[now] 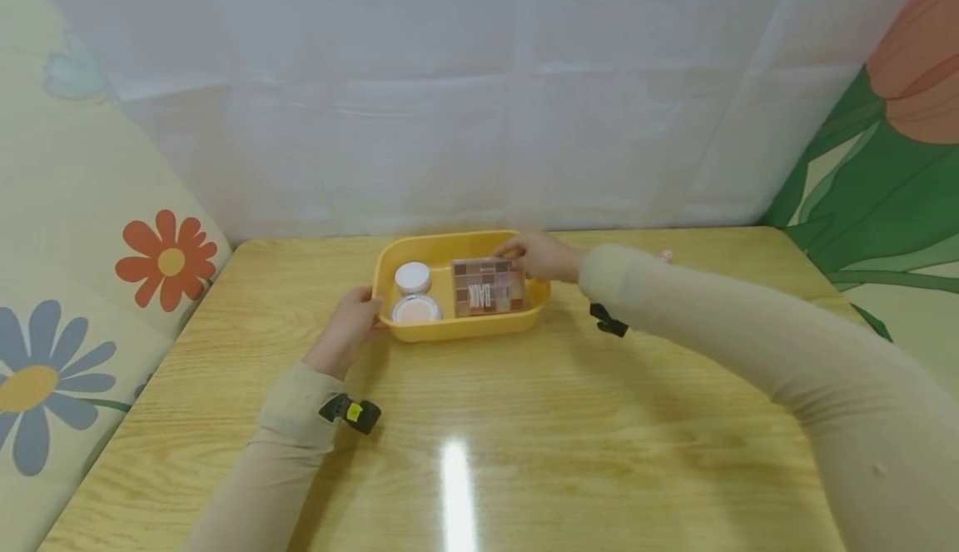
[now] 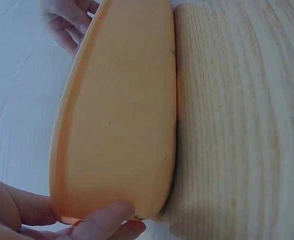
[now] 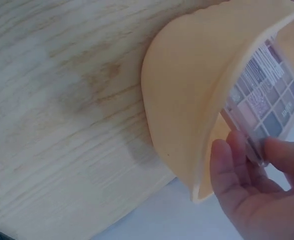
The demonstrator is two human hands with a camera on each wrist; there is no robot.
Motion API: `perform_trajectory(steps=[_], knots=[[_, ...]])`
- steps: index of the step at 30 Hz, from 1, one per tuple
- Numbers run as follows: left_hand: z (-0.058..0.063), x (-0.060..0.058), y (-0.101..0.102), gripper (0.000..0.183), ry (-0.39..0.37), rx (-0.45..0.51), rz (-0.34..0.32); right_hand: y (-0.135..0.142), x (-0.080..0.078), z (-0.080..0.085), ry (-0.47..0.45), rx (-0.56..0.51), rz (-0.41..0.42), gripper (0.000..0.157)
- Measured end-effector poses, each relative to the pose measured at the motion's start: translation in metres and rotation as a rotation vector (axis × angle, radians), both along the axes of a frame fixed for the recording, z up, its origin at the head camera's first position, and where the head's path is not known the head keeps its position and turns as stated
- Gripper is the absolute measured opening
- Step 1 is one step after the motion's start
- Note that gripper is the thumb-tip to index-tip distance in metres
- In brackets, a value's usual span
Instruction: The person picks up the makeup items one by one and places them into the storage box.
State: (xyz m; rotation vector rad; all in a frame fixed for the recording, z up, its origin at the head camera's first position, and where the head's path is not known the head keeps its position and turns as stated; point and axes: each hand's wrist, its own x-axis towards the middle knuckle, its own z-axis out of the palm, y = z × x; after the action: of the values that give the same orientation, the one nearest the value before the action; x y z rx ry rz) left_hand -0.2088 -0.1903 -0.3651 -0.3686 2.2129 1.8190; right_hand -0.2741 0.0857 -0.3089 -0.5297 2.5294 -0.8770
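A yellow plastic tray with raised walls stands near the table's far edge. My left hand grips its left end; in the left wrist view, fingers lie against the outer wall by the corner. Over the tray's right part, my right hand pinches an eyeshadow palette by its edge. The palette has a clear lid with white lettering and a grid of brown and pink shades, and it is tilted in the right wrist view. Left of it inside the tray sit a white round case and a round compact with a peach centre.
The wooden table reaches back to a white cloth backdrop. A small pink object shows just past the right sleeve. Flower-print panels flank both sides. Each wrist carries a black camera.
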Motion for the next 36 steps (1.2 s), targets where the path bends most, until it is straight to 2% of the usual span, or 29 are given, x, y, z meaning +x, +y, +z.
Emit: perform_trajectory(steps=[6,13,18,24,36], knots=[[-0.002,0.0,0.0,0.047,0.007,-0.005,-0.002,-0.006,-0.007,0.003,0.002,0.068,0.047,0.048],[-0.001,0.0,0.001,0.047,0.015,-0.003,-0.007,-0.011,-0.015,0.0,-0.002,0.098,0.052,0.052],[-0.001,0.0,0.001,0.047,0.018,0.004,0.009,-0.016,-0.018,0.0,0.013,0.122,0.079,0.053],[0.001,0.0,-0.001,0.047,0.004,0.002,0.005,-0.022,-0.021,0.001,0.049,0.203,0.094,0.05],[-0.001,-0.001,-0.001,0.047,0.015,0.012,0.003,-0.035,-0.024,0.003,-0.022,0.316,0.094,0.045]])
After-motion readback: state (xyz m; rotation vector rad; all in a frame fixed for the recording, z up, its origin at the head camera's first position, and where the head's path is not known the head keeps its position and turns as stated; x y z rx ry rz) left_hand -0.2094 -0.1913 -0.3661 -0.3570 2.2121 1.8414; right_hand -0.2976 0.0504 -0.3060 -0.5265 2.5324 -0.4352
